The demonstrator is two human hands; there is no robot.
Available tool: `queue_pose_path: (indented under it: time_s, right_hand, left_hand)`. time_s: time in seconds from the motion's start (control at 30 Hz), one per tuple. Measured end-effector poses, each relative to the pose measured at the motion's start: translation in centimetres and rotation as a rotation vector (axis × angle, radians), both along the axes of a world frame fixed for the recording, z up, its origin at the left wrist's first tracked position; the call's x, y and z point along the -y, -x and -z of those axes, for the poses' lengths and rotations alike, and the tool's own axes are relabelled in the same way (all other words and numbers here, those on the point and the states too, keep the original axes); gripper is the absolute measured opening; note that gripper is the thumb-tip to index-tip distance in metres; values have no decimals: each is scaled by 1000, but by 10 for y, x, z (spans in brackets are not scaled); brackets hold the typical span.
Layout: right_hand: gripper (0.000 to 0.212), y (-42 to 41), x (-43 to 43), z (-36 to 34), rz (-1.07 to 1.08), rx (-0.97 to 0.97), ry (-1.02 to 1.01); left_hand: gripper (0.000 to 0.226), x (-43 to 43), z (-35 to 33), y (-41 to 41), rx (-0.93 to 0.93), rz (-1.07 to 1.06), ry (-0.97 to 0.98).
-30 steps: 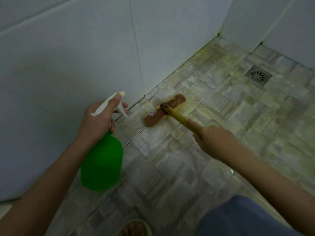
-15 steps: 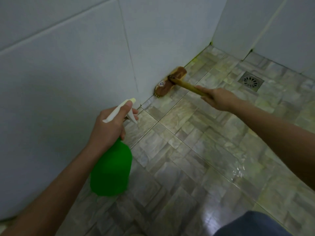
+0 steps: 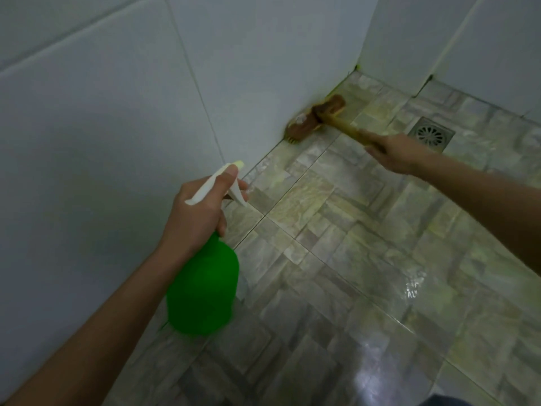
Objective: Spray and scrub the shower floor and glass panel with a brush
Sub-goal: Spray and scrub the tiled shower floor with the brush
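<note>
My left hand point(image 3: 196, 212) grips the neck of a green spray bottle point(image 3: 203, 288) with a white trigger head, held above the floor near the left wall. My right hand point(image 3: 395, 152) holds the yellow wooden handle of a brown scrub brush point(image 3: 314, 117). The brush head is pressed where the stone-patterned shower floor point(image 3: 336, 244) meets the white tiled wall point(image 3: 102, 142), near the far corner. It looks blurred. No glass panel is in sight.
A square metal floor drain point(image 3: 431, 133) sits at the back right, just beyond my right hand. White tiled walls close off the left and the back. The floor shines wet at the lower right. A blue trouser knee point(image 3: 456, 401) shows at the bottom edge.
The brush has travelled from the floor near my left hand along the wall's base toward the far corner. My right arm has stretched out. The spray bottle has stayed about where it was.
</note>
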State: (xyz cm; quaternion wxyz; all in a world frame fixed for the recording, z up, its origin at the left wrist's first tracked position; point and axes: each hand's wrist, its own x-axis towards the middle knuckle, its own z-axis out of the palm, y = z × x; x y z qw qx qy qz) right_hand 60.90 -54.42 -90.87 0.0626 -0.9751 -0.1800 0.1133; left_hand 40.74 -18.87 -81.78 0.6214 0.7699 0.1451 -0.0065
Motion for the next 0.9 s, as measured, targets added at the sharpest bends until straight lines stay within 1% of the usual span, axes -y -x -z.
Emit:
queue_pose_path:
  time_s: [0.1,0.13,0.17,0.27,0.3,0.33,0.4,0.47,0.5,0.53,0.63,0.7,0.8,0.9]
  right_hand:
    - [53,15,-5,0,-287,4,16]
    - [53,11,0,3,-303,10,44]
    - [53,0,6,6,-246,24,64]
    - [53,-38,25,4,48,47,12]
    - [53,-44,27,0,92,48,9]
    - [53,-46,28,-2,83,46,14]
    - [52,-45,26,-3,-65,43,-10]
    - [53,-42,26,2,-232,15,10]
    - [53,-43,30,5,-246,5,21]
    - [53,-47,33,6,-202,7,20]
    - [53,-67,40,-1,22,47,18]
    - [52,-76,50,-8,52,37,37]
    - [52,-82,85,-27,20,-28,118]
    - [45,-76,110,-77,65,-218,204]
  left_hand:
    - [35,11,1,-11,9,35,1]
    - [32,15,1,-14,13,38,2]
    - [31,18,1,-17,28,34,6]
    - [28,28,-3,-26,58,31,33]
    - [28,30,-3,-29,60,33,35]
    - [29,33,-4,-31,56,34,37]
    - [28,37,-1,-37,48,44,35]
    - [30,43,5,-43,40,54,22]
    - [31,46,8,-45,33,58,13]
    - [31,50,10,-47,32,61,14]
    - [30,61,12,-54,39,72,26]
    - [31,67,14,-58,29,76,33]
    - [33,69,11,-63,38,84,43]
    - [35,68,7,-61,38,93,35]
